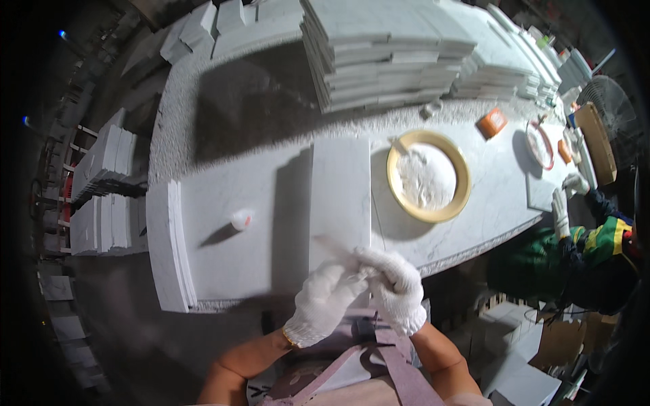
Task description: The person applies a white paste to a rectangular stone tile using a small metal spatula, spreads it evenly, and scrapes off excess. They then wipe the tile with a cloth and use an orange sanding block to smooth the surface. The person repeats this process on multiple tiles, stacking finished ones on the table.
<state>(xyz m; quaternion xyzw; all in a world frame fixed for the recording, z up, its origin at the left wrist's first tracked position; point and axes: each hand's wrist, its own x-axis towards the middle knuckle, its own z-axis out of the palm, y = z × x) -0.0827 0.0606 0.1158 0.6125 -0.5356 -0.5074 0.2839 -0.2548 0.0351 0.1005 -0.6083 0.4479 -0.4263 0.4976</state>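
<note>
Meeting nearside of yellow bowl: gloved L hand & gloved R hand, fingers bunched. Thin blurred blade pokes out betw. them, nearside/L of bowl; which grip has it, can't tell. Long white slab just L of bowl. Tall slab stack beyond bowl.

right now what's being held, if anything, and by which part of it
A thin, blurred strip seems held at its near end, where the left hand and right hand meet; which grips it cannot be told.
</note>
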